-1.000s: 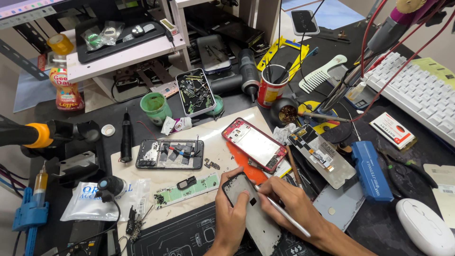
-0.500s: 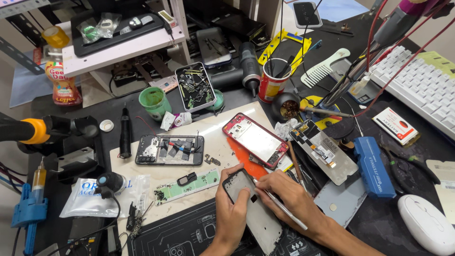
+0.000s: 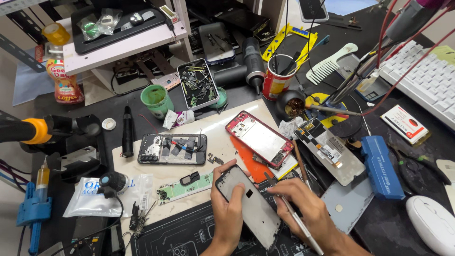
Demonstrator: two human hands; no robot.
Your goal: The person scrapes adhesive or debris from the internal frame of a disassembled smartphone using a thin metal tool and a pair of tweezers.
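My left hand (image 3: 228, 212) grips the left edge of a grey phone back panel (image 3: 251, 208) that lies tilted on the mat. My right hand (image 3: 297, 205) rests on the panel's right edge and holds a thin silver tool (image 3: 303, 231) like a pen, its tip near the panel. Just beyond my hands lies a red-framed phone (image 3: 258, 138), face up. An opened black phone (image 3: 171, 148) with exposed parts lies to the left on the beige mat (image 3: 218, 128).
A blue case (image 3: 380, 166), a phone screen (image 3: 330, 150) and a white mouse (image 3: 433, 224) lie to the right. A tin of small parts (image 3: 197, 84), a green cup (image 3: 156, 99) and a red can (image 3: 276, 80) of tools stand behind. A keyboard (image 3: 426, 80) is at far right.
The view has shifted slightly. My hands stay on the grey panel, with the right hand and its tool moved a little along the panel's edge.
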